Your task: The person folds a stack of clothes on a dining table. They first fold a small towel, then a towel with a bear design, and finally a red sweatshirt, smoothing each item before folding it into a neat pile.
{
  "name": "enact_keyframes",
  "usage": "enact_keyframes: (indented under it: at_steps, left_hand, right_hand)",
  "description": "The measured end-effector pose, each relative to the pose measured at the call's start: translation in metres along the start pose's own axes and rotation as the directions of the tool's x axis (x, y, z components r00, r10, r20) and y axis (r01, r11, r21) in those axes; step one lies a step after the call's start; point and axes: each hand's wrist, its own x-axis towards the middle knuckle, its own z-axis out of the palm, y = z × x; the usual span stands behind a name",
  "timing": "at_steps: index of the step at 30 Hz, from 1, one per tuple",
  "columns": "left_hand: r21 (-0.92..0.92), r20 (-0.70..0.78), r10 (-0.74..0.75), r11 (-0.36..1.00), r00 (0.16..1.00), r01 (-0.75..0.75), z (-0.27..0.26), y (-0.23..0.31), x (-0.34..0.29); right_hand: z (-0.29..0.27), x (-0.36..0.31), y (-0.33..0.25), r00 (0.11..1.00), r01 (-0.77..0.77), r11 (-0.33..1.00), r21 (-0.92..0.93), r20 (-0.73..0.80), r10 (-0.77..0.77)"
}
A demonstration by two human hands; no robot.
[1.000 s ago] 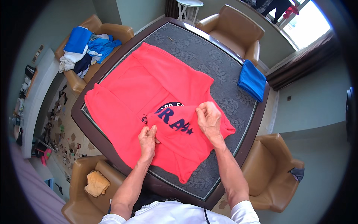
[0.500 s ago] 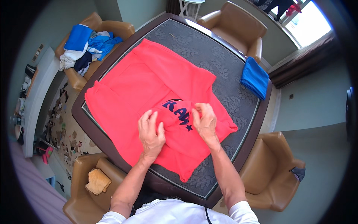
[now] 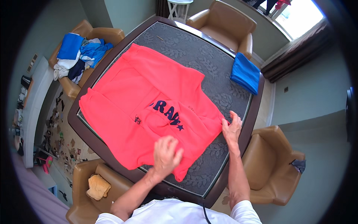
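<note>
A coral-red sweatshirt (image 3: 123, 100) lies spread out on the table, with dark lettering and a star across a bunched part of it. Above its near edge hovers my left hand (image 3: 166, 155), somewhat blurred, fingers loosely curled and thumb apart, nothing visible in it. My right hand (image 3: 232, 128) is at the garment's right-hand corner. Its thumb meets the fabric edge while the other fingers stand apart, past the edge.
The dark patterned table (image 3: 186, 41) has a brown rim. A folded blue cloth (image 3: 245, 73) lies at its far right. Brown armchairs stand around; one holds piled clothes (image 3: 76, 56), another a tan cloth (image 3: 99, 186). A white stool (image 3: 179, 5) stands beyond.
My right hand has moved right from the lettering to the garment's corner. My left hand has come nearer to me and right. The lettered part lies flatter; the whole view has shifted slightly.
</note>
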Motion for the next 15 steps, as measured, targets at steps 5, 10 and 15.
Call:
enact_keyframes:
  at_steps: [5, 10, 15]
  left_hand:
    - [-0.005, 0.301, 0.061, 0.998, 0.952, -0.062, 0.007, 0.026, -0.060]
    - [0.103, 0.358, 0.060, 0.989, 0.932, -0.103, 0.015, 0.019, -0.067]
    - [0.181, 0.339, 0.113, 0.966, 0.934, -0.183, 0.028, 0.013, -0.066]
  right_hand:
    - [0.002, -0.017, 0.049, 0.914, -0.308, 0.918, 0.249, 0.345, 0.213]
    - [0.012, -0.009, 0.034, 0.909, -0.315, 0.919, 0.239, 0.355, 0.219]
    - [0.015, -0.006, 0.030, 0.864, -0.435, 0.844, 0.313, 0.411, 0.292]
